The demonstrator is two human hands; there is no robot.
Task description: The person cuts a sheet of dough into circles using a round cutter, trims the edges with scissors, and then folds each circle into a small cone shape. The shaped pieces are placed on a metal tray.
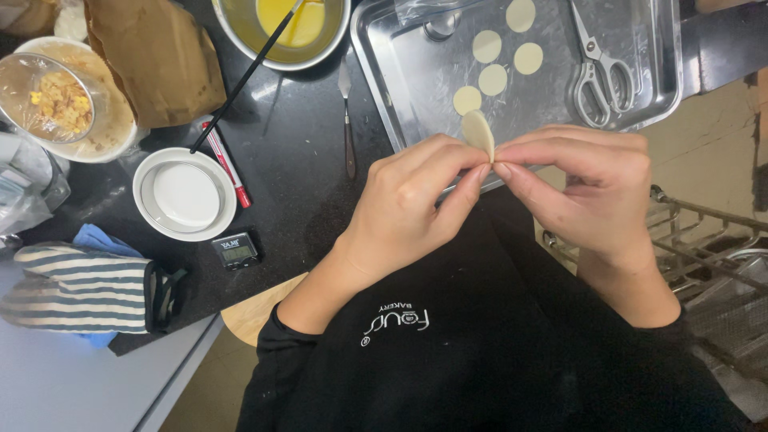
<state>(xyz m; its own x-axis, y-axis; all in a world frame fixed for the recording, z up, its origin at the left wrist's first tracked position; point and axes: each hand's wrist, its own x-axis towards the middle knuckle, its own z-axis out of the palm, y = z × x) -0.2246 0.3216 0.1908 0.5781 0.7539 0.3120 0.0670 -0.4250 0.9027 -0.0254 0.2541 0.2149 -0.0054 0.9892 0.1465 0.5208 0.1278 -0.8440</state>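
Observation:
A small round of pale dough (478, 131), folded in half, is pinched between the fingertips of my left hand (408, 204) and my right hand (588, 188). Both hands meet just above the near edge of a metal tray (408, 72). On the tray lie several flat dough discs (493, 78) and a pair of scissors (598, 68). My black apron fills the bottom of the view.
A metal bowl of yellow liquid (282, 28) with a black stick in it stands at the top. A palette knife (347, 120), a red pen (227, 164), a white dish (185, 194), a small timer (237, 250), a striped oven mitt (76, 288) and a brown paper bag (156, 56) lie left. A wire rack (704, 248) is right.

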